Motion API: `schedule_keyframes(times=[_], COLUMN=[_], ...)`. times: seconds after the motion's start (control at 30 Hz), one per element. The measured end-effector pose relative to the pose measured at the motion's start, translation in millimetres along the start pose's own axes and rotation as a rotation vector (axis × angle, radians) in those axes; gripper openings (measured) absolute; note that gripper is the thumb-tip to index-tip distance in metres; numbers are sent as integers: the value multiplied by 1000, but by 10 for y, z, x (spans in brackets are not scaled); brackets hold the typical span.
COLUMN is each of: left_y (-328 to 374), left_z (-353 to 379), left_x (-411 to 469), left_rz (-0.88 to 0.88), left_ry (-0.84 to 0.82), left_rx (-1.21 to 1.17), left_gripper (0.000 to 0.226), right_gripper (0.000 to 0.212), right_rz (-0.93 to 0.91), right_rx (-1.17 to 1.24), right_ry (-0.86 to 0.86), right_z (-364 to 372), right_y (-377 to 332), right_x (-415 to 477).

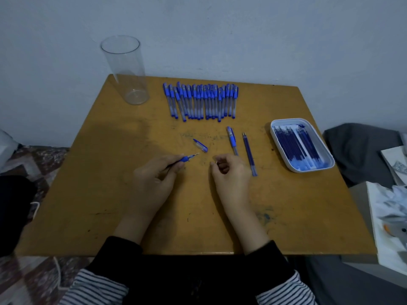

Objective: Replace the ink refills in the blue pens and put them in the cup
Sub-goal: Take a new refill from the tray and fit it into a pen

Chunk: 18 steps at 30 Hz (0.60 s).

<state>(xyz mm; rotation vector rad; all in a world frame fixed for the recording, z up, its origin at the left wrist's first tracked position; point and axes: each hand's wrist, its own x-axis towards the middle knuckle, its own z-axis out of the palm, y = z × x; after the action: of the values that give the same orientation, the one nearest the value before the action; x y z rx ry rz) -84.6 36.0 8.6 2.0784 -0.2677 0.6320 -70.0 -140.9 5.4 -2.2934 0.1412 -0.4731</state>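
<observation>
Left hand (pixel 154 179) grips a blue-gripped pen section with a thin metal tip (pixel 186 159), the tip pointing up and to the right, just above the worn yellow-brown wooden tabletop (pixel 110 194). Right hand (pixel 229 175) rests beside it with its fingers curled inward; whether they pinch something tiny cannot be told.

A short clear-and-blue pen piece (pixel 200 145) lies between the hands. A blue capped pen barrel (pixel 232 142) and a dark blue ink refill (pixel 250 154) lie just beside the right hand.

A row of blue pens (pixel 200 101) lies at the far edge, with the tall clear plastic cup (pixel 124 69) upright at the far left corner. A white rectangular tray (pixel 273 128) of refills sits on the right.
</observation>
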Motion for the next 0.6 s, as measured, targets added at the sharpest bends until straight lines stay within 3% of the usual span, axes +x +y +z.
schedule_keyframes(times=[0.17,0.37,0.6], left_y=[24,44,-4], left_z=[-15,-31,-3], left_x=[-3,-7,-12], left_rz=[-7,6,9], left_ry=[-14,-34,-32], left_rx=[7,25,2], left_gripper=[20,20,20], right_gripper=[12,27,17], right_rz=[-37,-93,62], right_rx=[81,364,714], right_ry=[-5,-43,-137], right_z=[-5,-64,-72], right_y=[38,46,-5], right_x=[-21,-6,-40])
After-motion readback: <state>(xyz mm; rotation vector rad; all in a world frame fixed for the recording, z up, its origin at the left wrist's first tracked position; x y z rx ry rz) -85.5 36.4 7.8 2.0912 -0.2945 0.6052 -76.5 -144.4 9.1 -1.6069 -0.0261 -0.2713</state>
